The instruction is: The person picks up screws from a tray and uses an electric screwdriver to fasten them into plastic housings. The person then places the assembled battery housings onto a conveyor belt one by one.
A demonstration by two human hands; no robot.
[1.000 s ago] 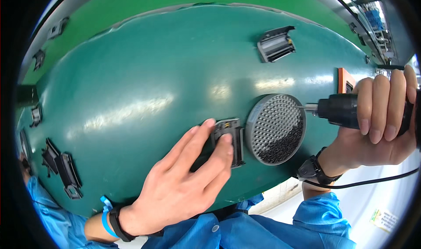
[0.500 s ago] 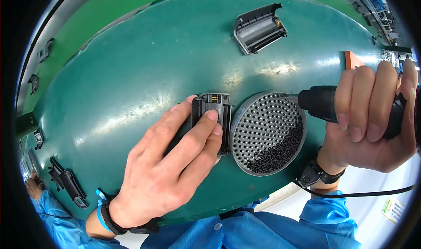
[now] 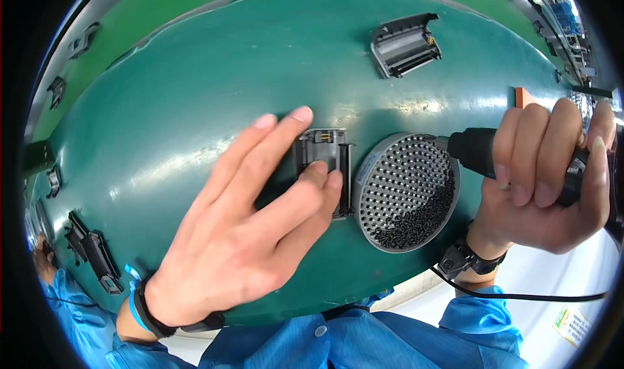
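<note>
My left hand [image 3: 253, 226] lies flat on a small dark grey plastic part [image 3: 323, 158] on the green mat [image 3: 195, 89], with fingertips pressing on it. My right hand [image 3: 549, 177] grips a black electric screwdriver [image 3: 478, 151] whose tip points left, over the rim of a round perforated grey tray [image 3: 406, 190]. Several small black screws [image 3: 422, 219] lie in the tray's lower part. The tray sits just right of the part.
Another grey plastic part [image 3: 404, 44] lies open at the far side of the mat. More dark parts [image 3: 91, 252] sit at the left edge. A black cable [image 3: 520, 296] runs from my right wrist. An orange object [image 3: 523, 97] shows behind my right hand.
My left hand has spread and shifted up over the grey part, the fingers now extended. The view has moved closer. The screwdriver stays at the tray's right rim.
</note>
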